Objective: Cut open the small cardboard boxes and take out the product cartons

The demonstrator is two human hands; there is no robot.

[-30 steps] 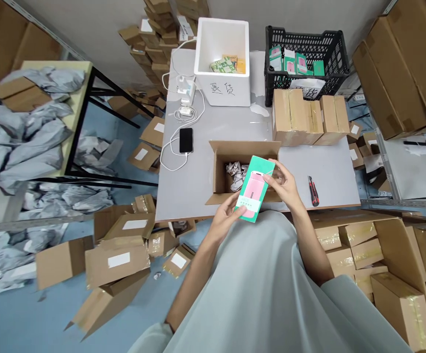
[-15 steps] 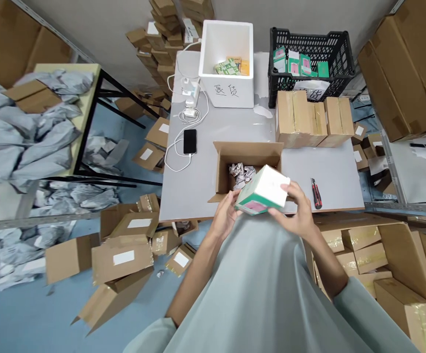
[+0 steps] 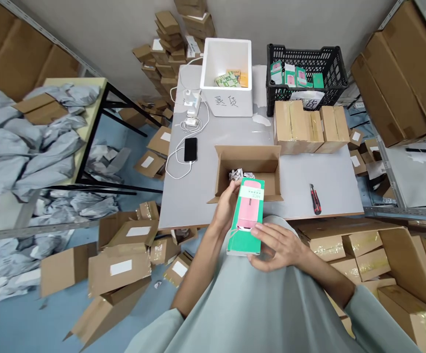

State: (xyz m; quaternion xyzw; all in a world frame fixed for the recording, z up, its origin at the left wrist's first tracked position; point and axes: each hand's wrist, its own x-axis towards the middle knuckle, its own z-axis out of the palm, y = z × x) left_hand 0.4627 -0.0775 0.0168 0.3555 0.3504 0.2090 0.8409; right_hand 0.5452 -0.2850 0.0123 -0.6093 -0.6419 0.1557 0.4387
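A green and pink product box (image 3: 247,215), its printed front face up, is held between my two hands over the table's front edge. My left hand (image 3: 225,211) grips its left side near the top. On the lower right edge, my right hand (image 3: 277,242) has its fingers on the front and its thumb beneath. Just behind the box stands an open cardboard carton (image 3: 267,184) with crumpled paper (image 3: 237,174) inside. A red and black utility knife (image 3: 314,198) lies on the table to the right.
At the back of the grey table (image 3: 238,132) stand a white foam box (image 3: 231,103), a black crate (image 3: 308,88) of similar green boxes and several taped cartons (image 3: 289,125). A phone (image 3: 190,149) on a cable lies left. Cartons (image 3: 124,260) crowd the floor.
The product box has been turned from its white side to its green and pink front and lowered toward my body. My right hand has shifted down along its right edge.
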